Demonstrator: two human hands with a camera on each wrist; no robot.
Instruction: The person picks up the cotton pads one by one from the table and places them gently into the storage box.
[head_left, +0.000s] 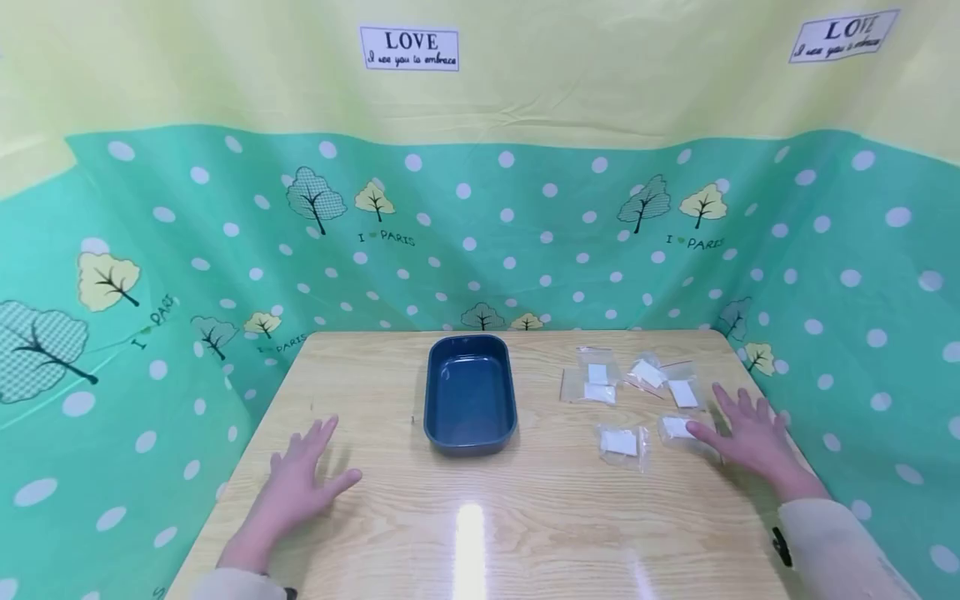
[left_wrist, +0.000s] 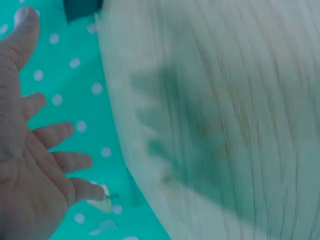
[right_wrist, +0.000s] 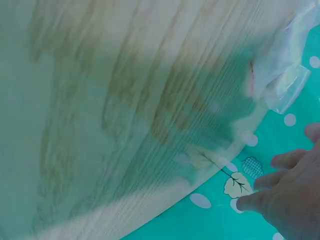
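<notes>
A dark blue rectangular dish (head_left: 471, 450) stands near the middle of the wooden table. To its right lie several small clear zip bags, each with a white rectangular piece inside, among them a front bag (head_left: 619, 442) and a back bag (head_left: 597, 372). My left hand (head_left: 296, 487) hovers over the left part of the table, fingers spread, holding nothing. At the right, my right hand (head_left: 753, 437) is spread out too; its thumb overlaps the nearest bag (head_left: 675, 427) in the head view. In the right wrist view, crumpled clear plastic (right_wrist: 290, 87) shows beyond the fingers.
A green dotted cloth (head_left: 480, 250) with printed trees hangs behind the table and along both sides. Bright light reflects off the wooden tabletop (head_left: 405, 533) near the front. The table's left and right edges run close to the hands.
</notes>
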